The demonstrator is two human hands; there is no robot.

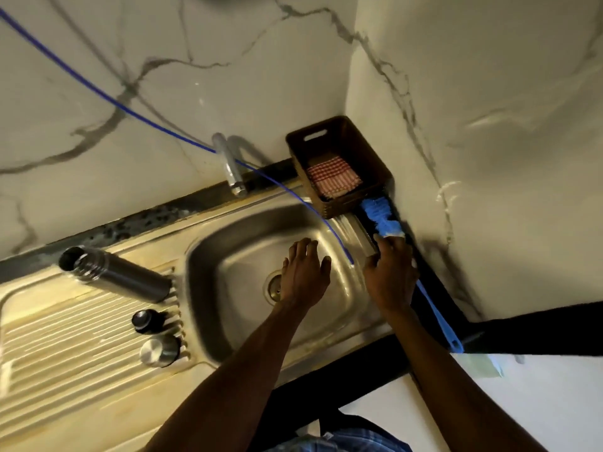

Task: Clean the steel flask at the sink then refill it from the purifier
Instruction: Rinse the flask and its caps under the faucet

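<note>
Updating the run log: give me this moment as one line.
flask: open, on drainboard | left hand: open over sink | right hand: on blue bottle brush | caps: off

Your right hand [390,275] grips the blue bottle brush [385,223] beside the sink [228,236]; your left hand [305,272] hovers open over it; the flask [114,272] lies on the drainboard [65,353].

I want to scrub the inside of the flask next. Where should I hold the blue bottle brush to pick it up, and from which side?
Probably grip the blue bottle brush by the bare handle, behind the bristles, coming from above on the sink side. It lies flat along the dark ledge close to the wall, bristle head against the brown basket, so the wall side looks cramped. The right hand is already over it.
</note>
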